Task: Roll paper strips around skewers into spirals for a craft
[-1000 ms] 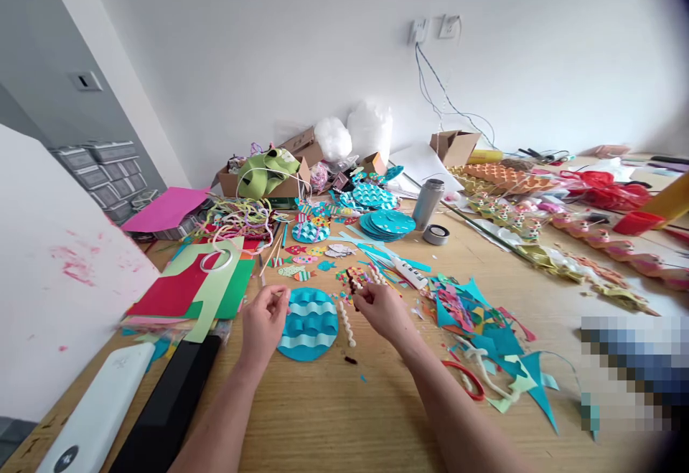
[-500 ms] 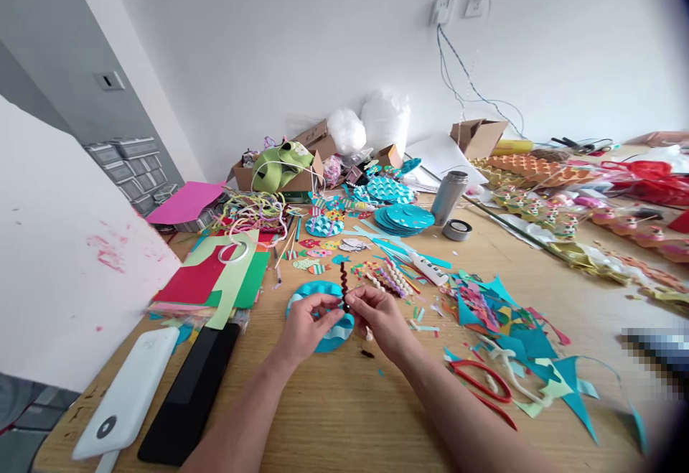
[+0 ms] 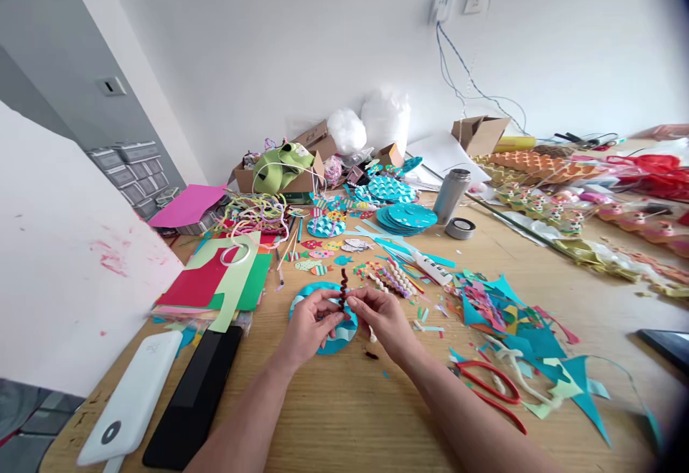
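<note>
A dark brown twisted pipe cleaner (image 3: 343, 283) stands upright between my two hands. My left hand (image 3: 312, 324) pinches its lower end from the left, and my right hand (image 3: 380, 315) grips it from the other side with thumb and forefinger. Beneath my hands lies a round blue paper disc (image 3: 336, 344) with lighter wavy bands, partly covered by my fingers. A short dark brown scrap (image 3: 371, 355) rests on the table right of the disc. Behind my right hand are twisted pipe cleaners (image 3: 399, 278) in white, purple and brown.
Red-handled scissors (image 3: 489, 385) and blue paper scraps (image 3: 543, 344) lie at the right. A glue tube (image 3: 433, 269), stacked blue discs (image 3: 406, 219) and a metal flask (image 3: 452, 197) stand farther back. Coloured paper (image 3: 188, 279), a black case (image 3: 197, 394) and a white device (image 3: 132, 394) are left.
The view has shifted slightly, so the table items appear a little farther right. Both hands keep hold of the brown pipe cleaner, and my left fingers have moved slightly around it.
</note>
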A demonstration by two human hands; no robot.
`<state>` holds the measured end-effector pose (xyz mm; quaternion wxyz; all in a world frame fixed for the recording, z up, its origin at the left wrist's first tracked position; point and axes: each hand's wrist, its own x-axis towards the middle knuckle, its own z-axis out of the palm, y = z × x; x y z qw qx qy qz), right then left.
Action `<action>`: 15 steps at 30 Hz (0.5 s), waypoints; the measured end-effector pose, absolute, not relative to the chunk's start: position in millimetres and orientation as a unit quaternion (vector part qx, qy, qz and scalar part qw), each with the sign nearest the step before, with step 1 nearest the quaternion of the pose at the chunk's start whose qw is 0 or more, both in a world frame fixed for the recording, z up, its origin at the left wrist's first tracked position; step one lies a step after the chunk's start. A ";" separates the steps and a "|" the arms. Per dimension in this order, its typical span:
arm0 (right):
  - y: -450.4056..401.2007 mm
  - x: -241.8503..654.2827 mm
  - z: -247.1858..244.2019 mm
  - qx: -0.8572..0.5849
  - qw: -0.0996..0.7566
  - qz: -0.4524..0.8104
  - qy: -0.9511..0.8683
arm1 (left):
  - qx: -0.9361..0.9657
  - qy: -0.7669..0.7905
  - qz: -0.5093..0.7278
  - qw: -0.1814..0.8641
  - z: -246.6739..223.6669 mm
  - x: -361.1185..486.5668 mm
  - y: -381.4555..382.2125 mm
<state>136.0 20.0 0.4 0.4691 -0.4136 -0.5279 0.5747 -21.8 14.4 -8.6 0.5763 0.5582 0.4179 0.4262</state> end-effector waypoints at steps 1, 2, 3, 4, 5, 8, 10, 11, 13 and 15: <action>19.8 136.5 1.5 -0.409 0.468 0.579 -0.528 | 0.560 0.410 0.423 0.583 -8.8 -22.4 14.2; 19.5 136.8 2.5 -0.403 0.466 0.584 -0.528 | 0.563 0.402 0.419 0.588 -8.8 -22.7 13.9; 19.1 136.9 3.3 -0.396 0.464 0.589 -0.530 | 0.566 0.396 0.415 0.592 -8.6 -22.8 13.6; 18.9 136.9 3.8 -0.389 0.461 0.592 -0.534 | 0.569 0.391 0.412 0.594 -8.3 -22.7 13.3; 18.7 136.8 4.0 -0.383 0.458 0.593 -0.540 | 0.573 0.388 0.408 0.595 -7.9 -22.5 12.9; 18.9 136.3 2.6 -0.371 0.458 0.581 -0.561 | 0.582 0.388 0.392 0.598 -7.0 -21.4 12.3; 19.5 135.8 0.8 -0.376 0.462 0.560 -0.576 | 0.587 0.393 0.380 0.598 -7.3 -20.9 12.5; 19.7 135.6 -0.1 -0.382 0.463 0.546 -0.584 | 0.589 0.397 0.376 0.595 -7.5 -20.9 12.8; 19.7 135.1 -1.7 -0.400 0.465 0.513 -0.601 | 0.592 0.410 0.383 0.578 -7.4 -21.6 13.5; 19.0 134.7 -2.6 -0.418 0.463 0.478 -0.619 | 0.590 0.424 0.408 0.553 -5.4 -23.2 14.1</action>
